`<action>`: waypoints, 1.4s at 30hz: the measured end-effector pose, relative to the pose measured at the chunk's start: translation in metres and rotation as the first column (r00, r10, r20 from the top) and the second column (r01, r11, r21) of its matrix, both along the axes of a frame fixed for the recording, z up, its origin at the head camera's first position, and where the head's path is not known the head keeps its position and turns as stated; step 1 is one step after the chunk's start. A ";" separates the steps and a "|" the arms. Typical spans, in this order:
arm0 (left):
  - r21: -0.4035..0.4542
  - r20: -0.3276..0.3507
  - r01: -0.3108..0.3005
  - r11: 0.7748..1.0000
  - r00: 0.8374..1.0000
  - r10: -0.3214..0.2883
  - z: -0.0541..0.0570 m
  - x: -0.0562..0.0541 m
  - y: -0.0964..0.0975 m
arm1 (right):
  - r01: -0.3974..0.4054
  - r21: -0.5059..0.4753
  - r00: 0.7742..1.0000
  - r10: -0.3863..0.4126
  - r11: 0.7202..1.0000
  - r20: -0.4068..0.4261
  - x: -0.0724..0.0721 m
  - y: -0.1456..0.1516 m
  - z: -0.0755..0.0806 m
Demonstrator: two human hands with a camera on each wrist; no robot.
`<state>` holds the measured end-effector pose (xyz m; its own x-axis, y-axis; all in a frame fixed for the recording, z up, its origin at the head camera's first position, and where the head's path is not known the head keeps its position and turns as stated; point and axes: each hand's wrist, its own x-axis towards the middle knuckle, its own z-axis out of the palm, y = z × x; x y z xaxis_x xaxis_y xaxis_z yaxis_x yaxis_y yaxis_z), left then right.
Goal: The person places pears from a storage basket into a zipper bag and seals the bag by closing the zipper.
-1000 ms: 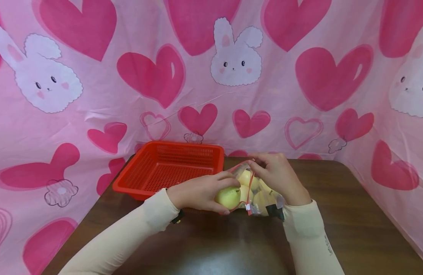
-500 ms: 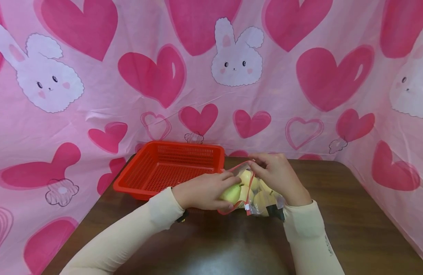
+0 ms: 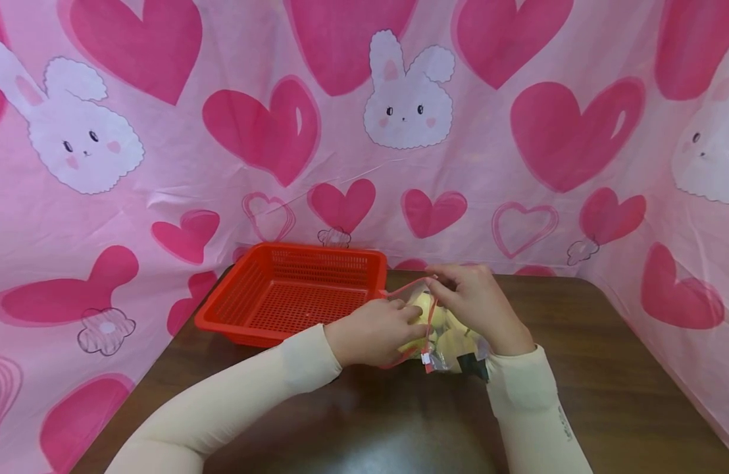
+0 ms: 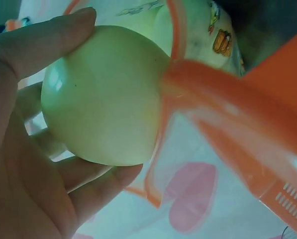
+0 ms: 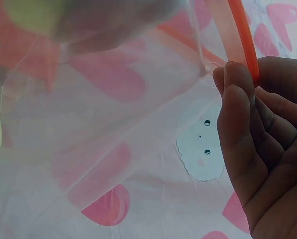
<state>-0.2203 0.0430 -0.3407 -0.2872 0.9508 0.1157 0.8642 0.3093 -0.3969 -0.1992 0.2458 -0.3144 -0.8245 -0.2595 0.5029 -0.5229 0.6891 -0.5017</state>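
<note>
My left hand (image 3: 370, 332) reaches into the mouth of a clear zip bag (image 3: 431, 316) with red edging and a white slider (image 3: 426, 359). In the left wrist view, its thumb and fingers curl round a smooth yellow-green pear (image 4: 103, 99) at the red edge. From the head view that pear is mostly hidden behind the hand. My right hand (image 3: 477, 299) pinches the bag's far upper edge between thumb and fingers, spreading the mouth toward the left. Several pale yellow pears (image 3: 456, 345) lie inside, seen through the plastic.
A red slotted plastic basket (image 3: 222, 322) stands at the back left, its right end close to the bag. Brown wooden tabletop (image 3: 589, 395) extends in front and to the right. Pink heart-and-rabbit cloth (image 3: 477, 158) hangs behind and along the sides.
My left hand has moved right, carrying the pear from outside the bag's mouth into it. My right hand keeps its pinch on the bag's edge, almost unmoved.
</note>
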 end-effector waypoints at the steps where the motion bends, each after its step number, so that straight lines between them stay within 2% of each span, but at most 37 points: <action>1: -0.012 0.014 0.004 1.000 1.000 -0.004 -0.001 -0.001 0.002 | -0.001 -0.001 1.000 0.001 1.000 0.003 0.000 0.000 0.000; 5: -0.077 0.084 0.006 0.997 0.996 0.001 -0.006 -0.006 0.007 | 0.000 -0.002 1.000 0.000 1.000 0.001 0.000 -0.001 0.000; 9: -0.148 0.162 -0.013 0.989 0.986 0.037 -0.009 -0.013 0.013 | -0.002 0.003 1.000 0.002 1.000 -0.004 -0.001 -0.001 0.000; 12: -0.169 0.217 -0.009 0.986 0.975 0.046 -0.009 -0.017 0.016 | 0.004 0.015 1.000 -0.004 1.000 0.000 -0.001 0.000 0.000; 14: -0.169 0.281 -0.005 0.986 0.958 0.053 -0.007 -0.019 0.018 | 0.008 0.025 1.000 -0.008 1.000 -0.001 -0.001 0.000 0.001; 16: -0.165 0.354 -0.002 0.986 0.933 0.061 -0.006 -0.020 0.020 | 0.008 0.033 1.000 -0.008 0.999 -0.011 -0.001 0.000 0.001; 19: -0.175 0.458 -0.024 0.984 0.883 0.103 -0.008 -0.019 0.022 | 0.002 0.037 0.999 -0.001 0.999 -0.038 -0.001 -0.001 0.002; 21: -0.191 0.477 -0.041 0.981 0.869 0.129 -0.011 -0.019 0.024 | -0.001 0.037 0.999 0.002 0.999 -0.046 -0.001 -0.001 0.002; 23: -0.211 0.481 -0.063 0.976 0.862 0.159 -0.013 -0.018 0.026 | -0.002 0.035 0.999 0.003 0.999 -0.041 -0.001 -0.002 0.001; 29: -0.253 0.434 -0.122 0.960 0.872 0.225 -0.019 -0.019 0.029 | -0.003 0.036 0.999 0.004 0.999 -0.036 -0.001 -0.003 0.000; 31: -0.262 0.408 -0.139 0.955 0.881 0.240 -0.022 -0.018 0.030 | -0.007 0.041 0.999 0.008 0.999 -0.046 -0.001 -0.003 0.000; 38: -0.320 0.261 -0.149 0.936 0.936 0.238 -0.029 -0.012 0.034 | -0.019 0.049 1.000 0.018 0.999 0.014 0.000 -0.003 -0.001; 42: -0.350 0.217 -0.148 0.925 0.948 0.234 -0.030 -0.009 0.035 | -0.037 0.050 0.999 0.036 0.998 0.021 -0.001 -0.003 -0.001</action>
